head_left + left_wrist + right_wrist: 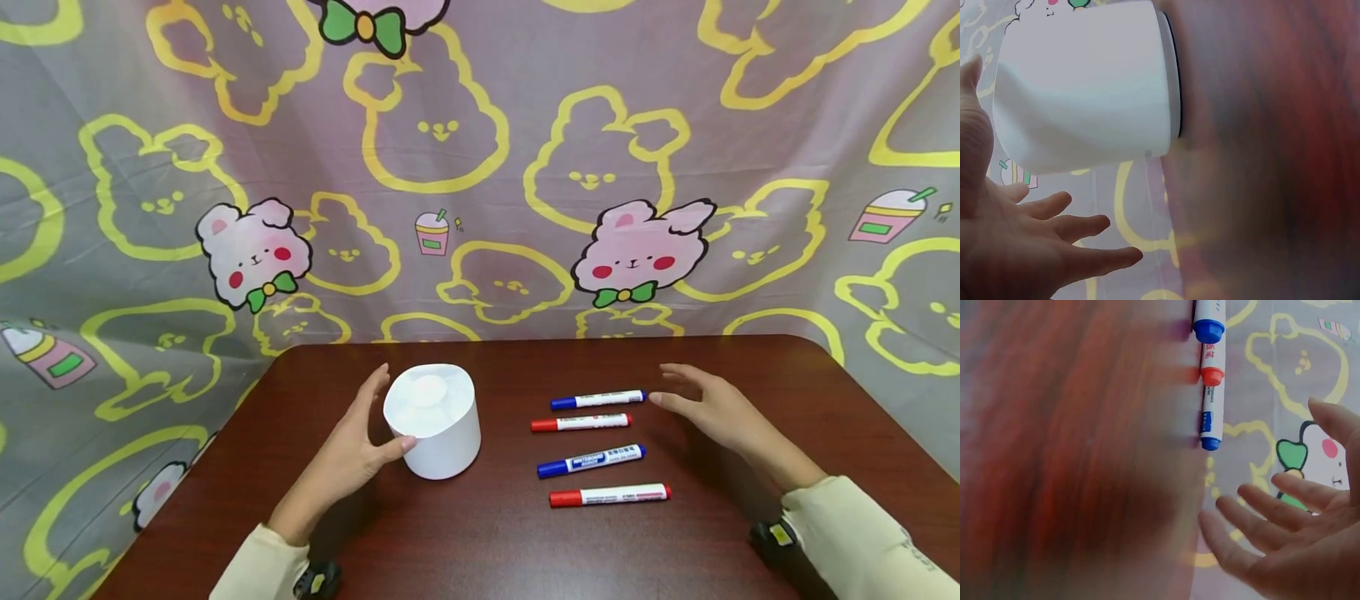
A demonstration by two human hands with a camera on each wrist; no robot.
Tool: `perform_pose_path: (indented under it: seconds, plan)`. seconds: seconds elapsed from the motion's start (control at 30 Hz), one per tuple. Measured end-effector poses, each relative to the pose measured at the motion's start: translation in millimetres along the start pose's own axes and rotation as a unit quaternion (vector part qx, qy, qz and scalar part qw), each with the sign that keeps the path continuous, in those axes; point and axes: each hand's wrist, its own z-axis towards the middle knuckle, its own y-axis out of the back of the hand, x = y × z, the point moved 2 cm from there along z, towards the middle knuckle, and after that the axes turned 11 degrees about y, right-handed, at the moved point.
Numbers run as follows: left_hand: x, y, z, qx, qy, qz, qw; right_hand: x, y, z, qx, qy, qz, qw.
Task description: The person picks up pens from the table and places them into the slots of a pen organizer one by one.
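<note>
A white round pen holder (455, 446) with a slanted top and a raised centre stands upright on the table. My left hand (350, 454) is beside its left side, thumb and fingers spread around it; in the left wrist view the straight fingers (1100, 259) show apart from the white wall. Two blue-capped markers, the far one (600, 400) and a nearer one (592, 461), lie in a row with two red-capped markers, one (581, 422) between them and one (611, 495) closest to me. My right hand (723, 417) hovers off their right ends, fingers spread and holding nothing.
All of it rests on a dark reddish-brown table (465, 554) with rounded far corners. Behind the table hangs a grey-pink curtain (517, 192) printed with yellow outlines and cartoon rabbits. A dark band (776, 533) sits at the right sleeve.
</note>
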Motion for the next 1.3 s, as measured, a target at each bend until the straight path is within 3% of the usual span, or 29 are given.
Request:
perform_pose_path:
  seconds: [0.27,0.47,0.63,0.87,1.3]
  plan:
    - [5.1,-9.5,2.7,0.033,0.003,-0.116,0.9928,-9,-5,15,0.022,-0.013,0.135,0.991]
    - [8.5,-15.8,4.9,0.064,0.019,-0.158,0.9852,-14,-12,24,0.045,-0.028,0.19,0.98]
    - [7.8,-20.0,7.7,0.082,0.029,-0.181,0.9797,-16,-17,32,0.057,-0.041,0.199,0.977]
    - [7.6,-22.1,10.8,0.08,0.033,-0.201,0.9757,-14,-24,43,0.071,-0.027,0.195,0.978]
    - [7.5,-22.5,12.6,0.072,0.047,-0.176,0.9806,-14,-32,50,0.076,-0.025,0.178,0.981]
